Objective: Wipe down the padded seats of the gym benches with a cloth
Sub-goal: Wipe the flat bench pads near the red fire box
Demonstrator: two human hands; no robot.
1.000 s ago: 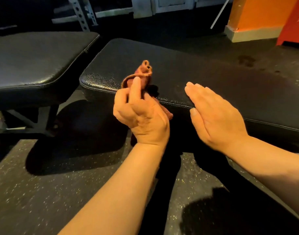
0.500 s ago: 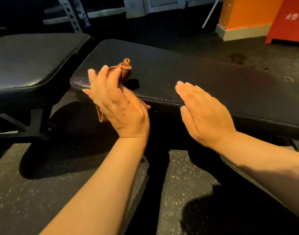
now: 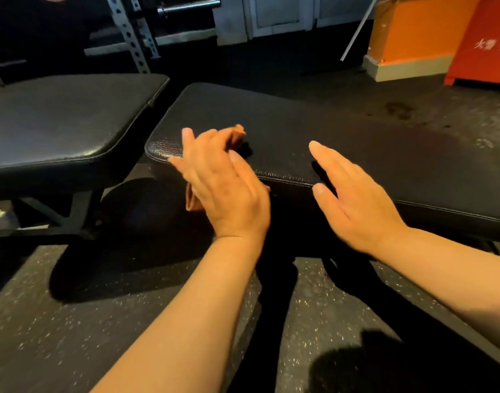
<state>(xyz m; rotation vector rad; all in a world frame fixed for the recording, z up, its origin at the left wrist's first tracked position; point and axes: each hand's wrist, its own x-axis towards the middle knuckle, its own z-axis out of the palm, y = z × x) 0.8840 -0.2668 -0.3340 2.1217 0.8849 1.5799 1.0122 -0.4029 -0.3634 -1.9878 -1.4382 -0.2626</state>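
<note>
My left hand (image 3: 226, 191) lies with its fingers straight and lightly spread over the cloth (image 3: 237, 134), pressing it against the near left corner of the black padded seat (image 3: 342, 131). One rust-brown end of the cloth shows beyond my fingertips, on top of the pad; another fold hangs out below my palm, over the seat's front edge. How much of the cloth is bunched under the hand I cannot tell, since the hand covers it.

My right hand (image 3: 353, 194) is flat and relaxed, fingers straight and close together, thumb apart. It is just to the right of my left hand, over the same front edge of the seat, with the fingertips above the pad. Whether the palm touches the upholstery I cannot tell. It holds nothing.

To the left of my left hand stands a second bench pad (image 3: 61, 120), black, on a dark metal frame; a narrow gap separates it from the seat under my hands. Beyond both hands are a perforated white rack upright (image 3: 129, 32) and, far right, an orange block (image 3: 413, 32) beside a red box (image 3: 484, 41). Below my forearms is dark speckled rubber floor (image 3: 59, 336).
</note>
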